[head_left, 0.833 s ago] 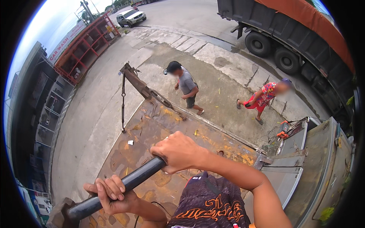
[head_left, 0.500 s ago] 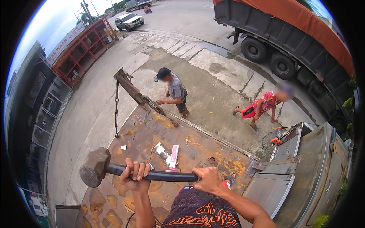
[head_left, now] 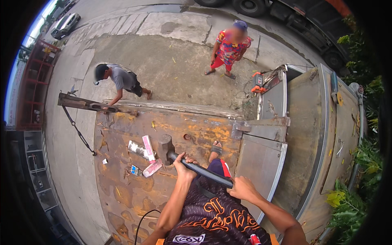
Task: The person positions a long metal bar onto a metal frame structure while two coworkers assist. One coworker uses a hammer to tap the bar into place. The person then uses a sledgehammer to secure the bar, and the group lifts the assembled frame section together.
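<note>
A sledgehammer (head_left: 208,173) with a heavy, worn steel head and a black handle lies across the front of my body. My left hand (head_left: 184,165) is wrapped round the handle just behind the head. At the handle's far end, my right hand (head_left: 241,188) is closed round the grip. The hammer head is above the rusty metal deck (head_left: 196,122), close to a pink-and-white box (head_left: 152,168). Beside that box are a second long pink box (head_left: 148,148), a small blue-and-white pack (head_left: 136,170) and a scuffed flat piece (head_left: 137,149).
A person in grey (head_left: 122,77) reaches to a steel beam (head_left: 81,102) at the deck's far left corner; a linked rod (head_left: 79,130) hangs from it. Another person (head_left: 230,49) stands on the concrete. Right are metal panels (head_left: 261,159) and an orange-black machine (head_left: 258,81).
My view has swung to the right. The hammer head has come in from the left, nearer my body. The person in the flowered shirt has turned and now stands facing the deck.
</note>
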The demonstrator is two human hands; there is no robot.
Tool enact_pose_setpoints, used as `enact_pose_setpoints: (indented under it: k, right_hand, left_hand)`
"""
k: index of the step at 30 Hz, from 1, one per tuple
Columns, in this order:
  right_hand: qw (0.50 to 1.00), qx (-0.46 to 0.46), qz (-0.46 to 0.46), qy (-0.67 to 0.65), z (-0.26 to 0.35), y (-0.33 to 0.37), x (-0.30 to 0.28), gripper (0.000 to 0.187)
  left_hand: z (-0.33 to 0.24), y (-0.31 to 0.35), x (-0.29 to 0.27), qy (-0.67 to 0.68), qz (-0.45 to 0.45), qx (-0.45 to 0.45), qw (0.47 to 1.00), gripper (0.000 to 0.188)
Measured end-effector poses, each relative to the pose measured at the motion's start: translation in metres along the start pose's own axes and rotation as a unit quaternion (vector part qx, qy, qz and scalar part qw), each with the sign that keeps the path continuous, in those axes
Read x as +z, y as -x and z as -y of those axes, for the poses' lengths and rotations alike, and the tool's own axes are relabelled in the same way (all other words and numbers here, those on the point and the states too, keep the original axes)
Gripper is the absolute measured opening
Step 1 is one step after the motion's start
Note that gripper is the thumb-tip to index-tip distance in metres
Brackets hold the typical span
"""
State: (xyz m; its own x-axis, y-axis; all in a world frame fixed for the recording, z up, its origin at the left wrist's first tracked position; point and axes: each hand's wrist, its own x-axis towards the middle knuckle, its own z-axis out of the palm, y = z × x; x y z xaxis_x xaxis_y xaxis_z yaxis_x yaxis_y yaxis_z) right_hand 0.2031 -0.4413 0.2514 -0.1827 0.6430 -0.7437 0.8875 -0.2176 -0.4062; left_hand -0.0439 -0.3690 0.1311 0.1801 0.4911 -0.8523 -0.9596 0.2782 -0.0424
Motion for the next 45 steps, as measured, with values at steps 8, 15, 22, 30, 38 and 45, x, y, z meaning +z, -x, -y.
enact_pose_setpoints:
  k: [8, 15, 22, 30, 38, 45]
  right_hand:
    - [0.881, 0.114, 0.175, -0.424, -0.051, -0.001, 0.013, 0.024]
    - [0.703, 0.235, 0.191, -0.644, -0.032, -0.090, 0.045, 0.012]
    - [0.669, 0.375, 0.177, -0.617, -0.064, -0.225, 0.091, 0.009]
    - [0.683, 0.457, 0.166, -0.545, -0.004, -0.308, 0.125, 0.024]
    - [0.747, 0.443, 0.227, -0.440, 0.172, -0.411, 0.148, 0.016]
    - [0.843, 0.331, 0.254, -0.339, 0.341, -0.512, 0.196, 0.006]
  left_hand:
    - [0.073, -0.090, -0.009, -0.163, -0.171, -0.129, 0.963, 0.019]
    - [0.081, -0.117, -0.034, -0.428, -0.082, -0.154, 0.887, 0.037]
    - [-0.063, -0.137, -0.088, -0.673, 0.031, 0.154, 0.722, 0.041]
    - [-0.286, -0.135, -0.191, -0.468, -0.153, 0.214, 0.843, 0.036]
    - [-0.423, -0.066, -0.312, -0.316, -0.311, 0.207, 0.872, 0.037]
    - [-0.447, -0.039, -0.341, -0.241, -0.343, 0.196, 0.886, 0.036]
